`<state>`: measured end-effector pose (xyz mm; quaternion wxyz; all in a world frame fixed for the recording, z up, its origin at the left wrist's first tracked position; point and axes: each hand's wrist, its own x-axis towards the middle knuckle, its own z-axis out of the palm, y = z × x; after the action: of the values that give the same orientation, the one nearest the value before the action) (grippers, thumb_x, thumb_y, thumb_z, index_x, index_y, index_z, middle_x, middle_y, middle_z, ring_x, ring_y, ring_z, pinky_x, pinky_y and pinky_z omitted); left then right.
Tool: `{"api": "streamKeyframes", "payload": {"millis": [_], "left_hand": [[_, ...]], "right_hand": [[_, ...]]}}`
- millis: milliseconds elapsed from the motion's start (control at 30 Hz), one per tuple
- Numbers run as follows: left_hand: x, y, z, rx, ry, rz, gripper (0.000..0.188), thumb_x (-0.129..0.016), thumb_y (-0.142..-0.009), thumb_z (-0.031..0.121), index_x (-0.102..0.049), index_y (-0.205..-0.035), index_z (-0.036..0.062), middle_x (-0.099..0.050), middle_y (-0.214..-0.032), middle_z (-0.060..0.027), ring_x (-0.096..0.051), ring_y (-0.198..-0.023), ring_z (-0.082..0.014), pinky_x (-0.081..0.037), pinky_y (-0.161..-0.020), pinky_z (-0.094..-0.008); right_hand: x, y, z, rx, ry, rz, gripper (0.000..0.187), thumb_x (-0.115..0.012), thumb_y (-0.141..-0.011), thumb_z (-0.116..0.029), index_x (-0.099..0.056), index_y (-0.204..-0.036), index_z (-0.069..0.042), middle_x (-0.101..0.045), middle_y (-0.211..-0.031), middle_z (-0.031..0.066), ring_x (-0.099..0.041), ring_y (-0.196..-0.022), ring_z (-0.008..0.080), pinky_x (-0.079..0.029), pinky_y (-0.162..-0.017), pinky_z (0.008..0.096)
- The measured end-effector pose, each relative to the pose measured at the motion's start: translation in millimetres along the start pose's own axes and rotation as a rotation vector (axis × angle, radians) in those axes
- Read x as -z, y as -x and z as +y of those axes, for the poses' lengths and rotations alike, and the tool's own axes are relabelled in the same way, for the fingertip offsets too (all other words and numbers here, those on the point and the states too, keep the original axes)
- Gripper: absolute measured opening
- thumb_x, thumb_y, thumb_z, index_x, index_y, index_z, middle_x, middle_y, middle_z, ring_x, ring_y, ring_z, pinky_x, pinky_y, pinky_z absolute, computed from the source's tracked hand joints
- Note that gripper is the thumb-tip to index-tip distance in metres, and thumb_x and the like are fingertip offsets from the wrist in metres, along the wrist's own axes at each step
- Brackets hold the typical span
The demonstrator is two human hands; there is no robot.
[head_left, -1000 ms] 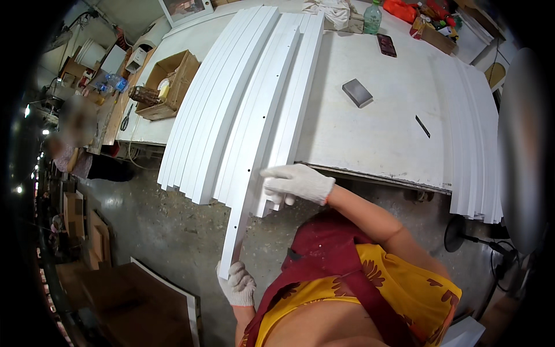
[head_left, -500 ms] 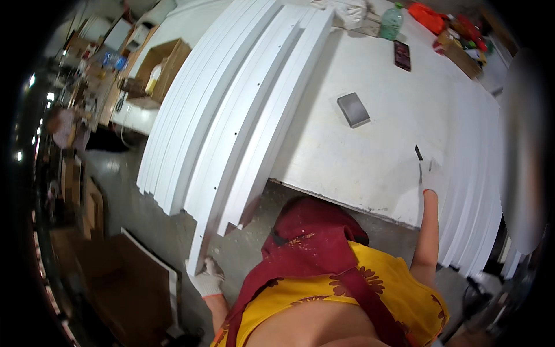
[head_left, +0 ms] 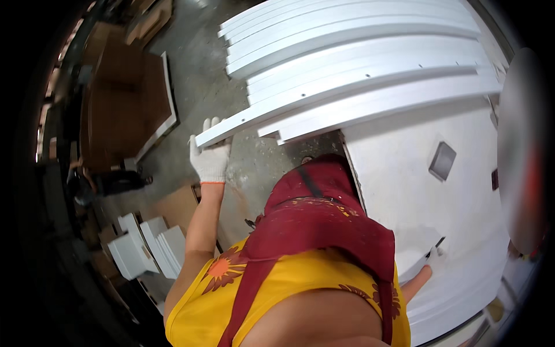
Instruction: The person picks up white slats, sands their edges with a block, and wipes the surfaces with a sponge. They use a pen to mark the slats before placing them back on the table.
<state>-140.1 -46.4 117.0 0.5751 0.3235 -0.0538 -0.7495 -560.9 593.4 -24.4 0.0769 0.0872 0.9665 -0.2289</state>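
My left hand (head_left: 210,157), in a white knit glove with an orange cuff edge, is closed around the near end of a long white board (head_left: 270,105). Small dark holes run in a row along this board, and its end juts out past the other boards. On the right, my gloved right hand (head_left: 437,254) is low over the white tabletop (head_left: 399,173), closed on a thin dark tool (head_left: 440,242). The tool's exact kind cannot be made out. A grey rectangular block (head_left: 443,161) lies on the tabletop beyond that hand.
More long white boards (head_left: 347,26) lie side by side beyond the held one, their ends overhanging the table. Brown sheets (head_left: 127,95) and a stack of white pieces (head_left: 153,246) are on the left. Another person (head_left: 107,182) is farther off. A blurred pale object (head_left: 520,150) blocks the right edge.
My view has turned left, so the boards now run across the picture. My left hand still holds the board's end; my right hand still has the dark tool over the table.
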Motion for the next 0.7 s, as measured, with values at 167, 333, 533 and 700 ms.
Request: {"api": "streamKeyframes", "payload": {"millis": [167,333,533,700], "left_hand": [[3,7,-15,0.111,0.193,-0.182,0.058,-0.048,-0.1,0.035,-0.04,-0.145,-0.0013,-0.042,-0.148,-0.0251,-0.038,-0.138,-0.0453,-0.029,-0.115,-0.0623],[23,16,-23,0.14,0.213,-0.248,0.052,-0.037,-0.106,0.028,-0.035,-0.147,-0.0039,-0.038,-0.15,-0.0258,-0.035,-0.139,-0.0458,-0.034,-0.114,-0.0611],[45,2,-27,0.226,0.405,-0.219,0.048,-0.031,-0.108,0.026,-0.038,-0.143,-0.0061,-0.046,-0.143,-0.0281,-0.043,-0.134,-0.046,-0.044,-0.107,-0.0596],[23,19,-26,0.126,0.255,-0.022,0.049,-0.04,-0.106,0.028,-0.042,-0.141,-0.0063,-0.05,-0.139,-0.0277,-0.044,-0.135,-0.0401,-0.043,-0.11,-0.0563]], "right_hand": [[-3,-15,24,-0.083,-0.24,-0.111,0.028,-0.078,-0.081,-0.014,-0.069,-0.1,0.005,-0.065,-0.077,0.007,-0.061,-0.067,0.0195,-0.05,-0.059,0.0345],[3,-37,15,-0.279,-0.194,-0.279,0.016,-0.071,-0.084,-0.007,-0.067,-0.098,0.001,-0.065,-0.08,0.0071,-0.058,-0.062,0.015,-0.047,-0.053,0.0303],[1,-37,-25,-0.163,-0.789,-0.251,0.026,-0.067,-0.09,-0.027,-0.065,-0.085,-0.002,-0.063,-0.079,0.0068,-0.061,-0.071,0.0186,-0.048,-0.056,0.0383],[10,25,-194,-0.033,-0.997,-0.432,0.02,-0.062,-0.093,-0.015,-0.057,-0.108,-0.004,-0.063,-0.088,0.0078,-0.062,-0.079,0.0188,-0.049,-0.059,0.0309]]}}
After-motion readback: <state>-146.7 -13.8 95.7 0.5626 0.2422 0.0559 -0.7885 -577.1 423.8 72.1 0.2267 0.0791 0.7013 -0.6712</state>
